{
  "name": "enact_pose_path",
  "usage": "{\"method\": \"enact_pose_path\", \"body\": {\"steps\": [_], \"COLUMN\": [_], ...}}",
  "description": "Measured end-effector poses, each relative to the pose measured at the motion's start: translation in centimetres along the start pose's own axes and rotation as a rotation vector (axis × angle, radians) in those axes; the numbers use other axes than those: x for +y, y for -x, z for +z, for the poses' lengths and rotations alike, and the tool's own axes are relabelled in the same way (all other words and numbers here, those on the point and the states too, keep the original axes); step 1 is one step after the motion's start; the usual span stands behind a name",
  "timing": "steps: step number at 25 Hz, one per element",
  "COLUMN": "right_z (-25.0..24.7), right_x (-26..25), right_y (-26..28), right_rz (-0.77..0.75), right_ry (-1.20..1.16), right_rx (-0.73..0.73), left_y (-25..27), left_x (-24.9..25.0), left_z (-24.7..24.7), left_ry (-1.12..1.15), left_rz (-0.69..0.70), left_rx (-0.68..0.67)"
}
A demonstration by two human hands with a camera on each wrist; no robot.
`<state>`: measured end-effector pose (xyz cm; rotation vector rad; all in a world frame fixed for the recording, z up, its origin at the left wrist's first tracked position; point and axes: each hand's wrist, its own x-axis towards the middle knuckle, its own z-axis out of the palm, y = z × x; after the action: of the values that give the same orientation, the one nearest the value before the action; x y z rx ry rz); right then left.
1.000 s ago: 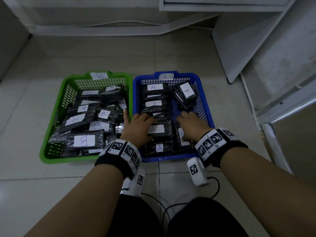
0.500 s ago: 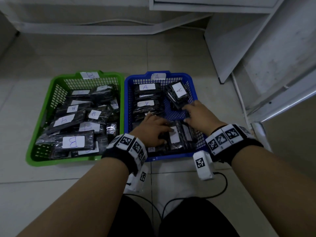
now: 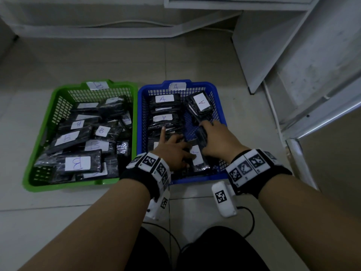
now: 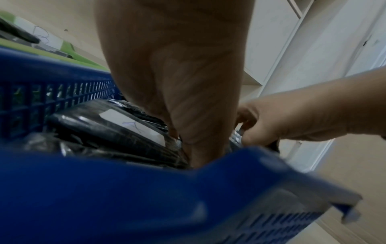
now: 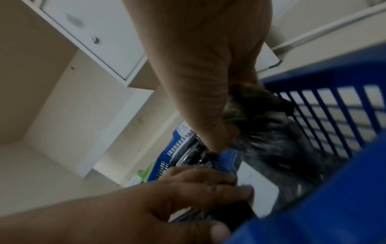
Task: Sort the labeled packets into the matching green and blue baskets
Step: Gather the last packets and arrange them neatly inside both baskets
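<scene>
Green basket (image 3: pixel 58 98) left of frame, blue basket (image 3: pixel 218 98) centre, both full of packets. Both hands inside the blue one, near edge. Packet (image 3: pixel 197 155) lies between them, long axis running away from the person. Left hand (image 3: pixel 172 151) flat on it, fingers spread; right hand (image 3: pixel 218 139) curled round a dark packet just right.

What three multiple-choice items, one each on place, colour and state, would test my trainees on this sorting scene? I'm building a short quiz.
1. Both hands are inside which basket?
A. green
B. blue
C. neither

2. The basket tagged B is which colour?
A. green
B. blue
C. white

3. The right hand is
A. flat and idle
B. gripping a dark packet
C. out of view

Key: 1 B, the left hand and right hand are in the blue basket; 2 A, the green basket carries the B tag; 3 B, its fingers curl round a dark packet.
</scene>
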<state>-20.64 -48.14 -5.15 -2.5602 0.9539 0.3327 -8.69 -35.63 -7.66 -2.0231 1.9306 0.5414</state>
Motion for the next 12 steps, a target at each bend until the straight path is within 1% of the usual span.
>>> {"method": "enact_pose_path", "body": {"steps": [1,3,5,6,8,10,12], "right_z": [-0.1,-0.3,-0.2,-0.1,0.0,-0.1,-0.1], "right_x": [0.1,0.1,0.2,0.3,0.8,1.0,1.0], "right_y": [0.1,0.3,0.3,0.3,0.3,0.4,0.2], "right_rz": [-0.019,-0.036,-0.031,-0.035,-0.054,0.011,0.141], "right_ry": [-0.019,-0.106,-0.237,-0.283,-0.334,-0.416,-0.481], "right_rx": [0.029,0.003,-0.042,-0.040,0.018,0.087,0.120], "left_y": [0.0,-0.1,-0.3,-0.3,-0.6,-0.8,-0.7], "left_x": [0.0,-0.2,-0.7,-1.0,-1.3,-1.3,-1.2], "left_z": [0.0,-0.3,-0.7,-1.0,-1.3,-1.3,-0.9], "left_ry": [0.016,0.059,0.121,0.166,0.257,0.328,0.348], "left_rz": [0.000,-0.009,-0.042,-0.057,-0.058,-0.068,-0.103], "left_rx": [0.001,0.037,0.148,0.216,0.335,0.398,0.389]}}
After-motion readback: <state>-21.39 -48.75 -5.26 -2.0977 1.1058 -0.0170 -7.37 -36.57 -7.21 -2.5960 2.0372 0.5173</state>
